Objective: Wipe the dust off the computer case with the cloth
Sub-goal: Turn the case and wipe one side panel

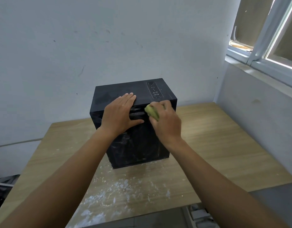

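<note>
A boxy, dust-smeared black computer case (133,122) stands near the far edge of a wood-grain desk (215,145), steadied by the flat, outstretched left hand (119,116) while the right hand (166,124) grips a bunched yellow-green cloth (152,112) against its near face.

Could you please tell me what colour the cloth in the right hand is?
The cloth is yellow-green, seen best in the head view.

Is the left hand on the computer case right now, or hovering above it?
Touching. The head view shows the left hand lying flat over the top front edge of the computer case, fingers on its top, thumb on its near face.
</note>
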